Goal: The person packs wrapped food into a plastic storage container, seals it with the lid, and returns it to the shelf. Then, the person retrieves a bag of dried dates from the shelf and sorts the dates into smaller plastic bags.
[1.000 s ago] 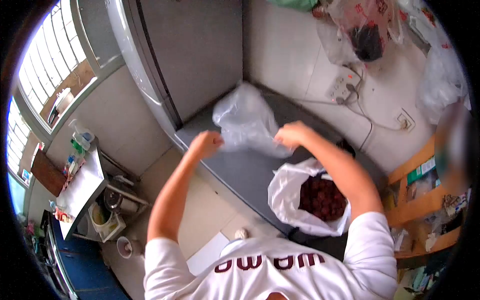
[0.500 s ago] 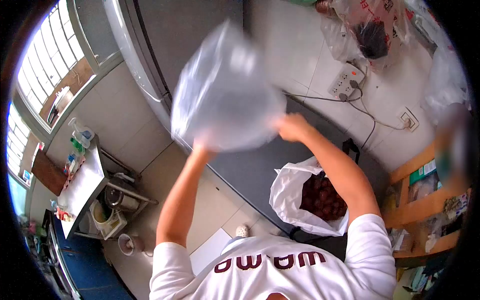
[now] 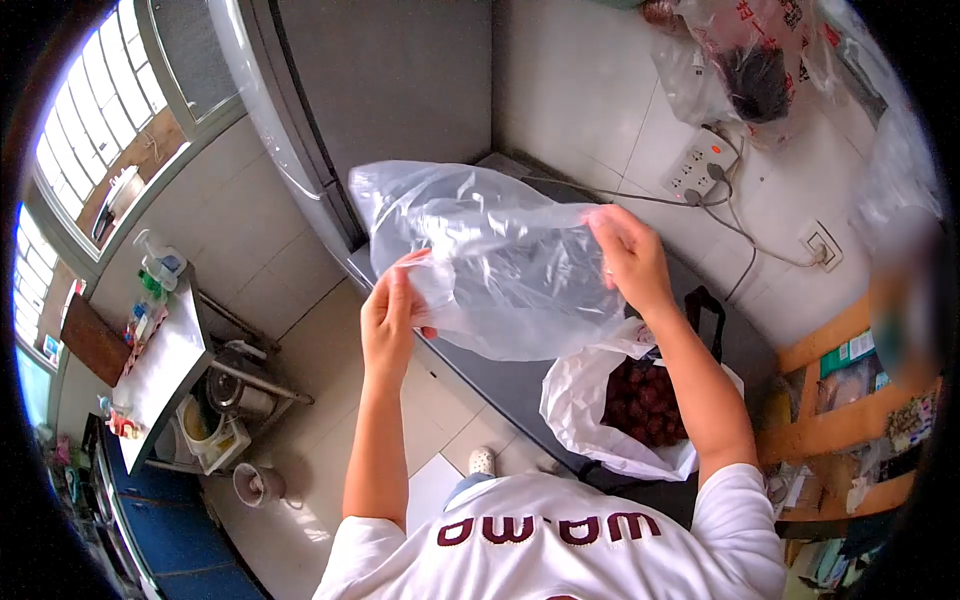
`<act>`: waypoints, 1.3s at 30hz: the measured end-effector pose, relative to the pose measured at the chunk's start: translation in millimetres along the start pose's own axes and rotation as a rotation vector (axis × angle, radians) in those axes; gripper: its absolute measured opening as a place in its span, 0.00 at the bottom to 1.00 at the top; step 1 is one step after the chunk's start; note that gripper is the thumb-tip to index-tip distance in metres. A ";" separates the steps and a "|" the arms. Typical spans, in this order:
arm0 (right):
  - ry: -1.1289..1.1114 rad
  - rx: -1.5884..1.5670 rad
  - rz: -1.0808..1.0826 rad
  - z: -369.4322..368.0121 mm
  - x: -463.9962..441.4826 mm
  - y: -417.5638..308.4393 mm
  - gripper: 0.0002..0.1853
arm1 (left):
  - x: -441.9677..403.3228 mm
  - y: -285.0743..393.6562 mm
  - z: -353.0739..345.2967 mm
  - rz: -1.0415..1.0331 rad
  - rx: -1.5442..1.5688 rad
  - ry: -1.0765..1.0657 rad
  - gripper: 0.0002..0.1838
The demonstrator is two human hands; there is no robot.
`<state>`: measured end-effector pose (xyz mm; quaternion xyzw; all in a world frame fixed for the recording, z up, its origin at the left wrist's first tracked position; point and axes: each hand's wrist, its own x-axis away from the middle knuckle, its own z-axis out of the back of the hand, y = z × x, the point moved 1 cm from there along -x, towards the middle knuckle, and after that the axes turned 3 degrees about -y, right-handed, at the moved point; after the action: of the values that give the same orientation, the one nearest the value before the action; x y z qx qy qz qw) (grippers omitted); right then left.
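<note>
A clear plastic bag (image 3: 500, 270) is stretched between my two hands above a dark grey surface. My left hand (image 3: 392, 305) grips its near left edge, fingers closed on the film. At the bag's upper right edge, my right hand (image 3: 628, 255) pinches the plastic. Below my right forearm stands an opened white plastic bag (image 3: 580, 400). Dark reddish-brown dried fruits (image 3: 645, 400), which look like dates, fill it. My right forearm hides part of that white bag.
A grey cabinet or fridge (image 3: 400, 80) rises at the back. A power strip (image 3: 700, 165) with cables hangs on the tiled wall. Wooden shelves (image 3: 840, 440) stand at right. On the left are a metal table (image 3: 165, 370) and a small bin (image 3: 258, 485) on the floor.
Both hands have drawn the clear bag lower and nearer my body. It was raised and puffed out; now it hangs flatter between them, still held on both sides.
</note>
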<state>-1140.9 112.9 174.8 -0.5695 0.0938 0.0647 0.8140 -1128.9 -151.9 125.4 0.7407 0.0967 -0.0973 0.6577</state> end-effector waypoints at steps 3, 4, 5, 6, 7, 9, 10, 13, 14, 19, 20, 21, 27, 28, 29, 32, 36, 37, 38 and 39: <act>0.112 0.093 0.170 -1.2 7.1 -9.0 0.10 | 5.0 8.8 4.4 -0.128 -0.008 0.117 0.21; 0.155 0.135 0.239 -1.2 10.1 -15.4 0.10 | 6.8 12.5 4.8 -0.135 -0.010 0.122 0.21; 0.159 0.154 0.255 -2.1 13.2 -17.2 0.10 | 10.7 17.3 3.6 -0.163 -0.069 0.137 0.21; 0.164 0.173 0.271 -3.1 16.3 -19.0 0.09 | 15.3 19.3 2.5 -0.188 -0.128 0.151 0.21; 0.197 0.212 0.402 -3.6 17.5 -19.9 0.09 | 18.7 17.5 1.6 -0.162 -0.085 0.156 0.21; 0.229 0.247 0.530 -4.4 23.3 -20.6 0.08 | 21.8 14.7 3.4 -0.205 -0.112 0.170 0.21; 0.246 0.264 0.534 -3.9 27.5 -23.3 0.08 | 23.1 13.2 4.7 -0.246 -0.140 0.185 0.21; 0.280 0.276 0.635 -3.9 29.0 -31.1 0.08 | 24.8 2.4 5.1 -0.283 -0.090 0.231 0.21; 0.302 0.276 0.728 -3.1 28.6 -33.1 0.08 | 24.2 -1.0 2.9 -0.283 -0.089 0.231 0.21; 0.369 0.577 1.018 -8.5 10.8 -39.0 0.10 | 18.3 -36.0 -15.1 -0.255 0.009 0.276 0.21; 0.327 0.655 1.055 -12.3 6.3 -39.0 0.12 | 15.4 -52.0 -19.2 -0.190 0.034 0.294 0.20; 0.286 0.698 1.093 -18.1 -3.3 -32.3 0.13 | 11.9 -77.8 -19.8 -0.146 0.032 0.280 0.20; -0.051 1.002 0.954 -35.3 -38.9 52.1 0.21 | 41.0 -156.0 -28.3 -0.069 -0.594 0.212 0.40; -0.100 1.049 0.897 -35.0 -35.8 57.3 0.22 | 40.6 -140.9 -34.7 -0.060 -0.591 0.185 0.40; -0.099 1.056 0.868 -33.3 -32.1 58.1 0.22 | 33.5 -113.2 -42.1 -0.174 -0.686 0.223 0.46; -0.197 1.096 0.678 -17.0 -5.6 47.2 0.24 | 9.3 -87.4 -57.1 -0.343 -0.980 0.102 0.53; -0.276 0.669 0.486 17.4 69.5 -0.7 0.14 | -17.6 -111.7 -61.7 -0.291 -1.199 0.006 0.45; -0.376 0.520 0.367 25.6 94.1 -6.7 0.11 | -21.2 -113.9 -61.3 -0.267 -1.170 -0.016 0.37; -0.496 0.365 0.248 30.5 119.2 -2.5 0.10 | -23.0 -116.0 -60.3 -0.243 -1.143 -0.038 0.29; -0.627 0.444 0.151 33.0 137.3 2.4 0.11 | -25.1 -118.1 -60.5 -0.261 -1.103 -0.048 0.26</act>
<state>-1005.1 144.5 152.6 -0.3239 -0.1061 0.2734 0.8995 -1184.1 -78.5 26.4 0.2670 0.2092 -0.1298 0.9317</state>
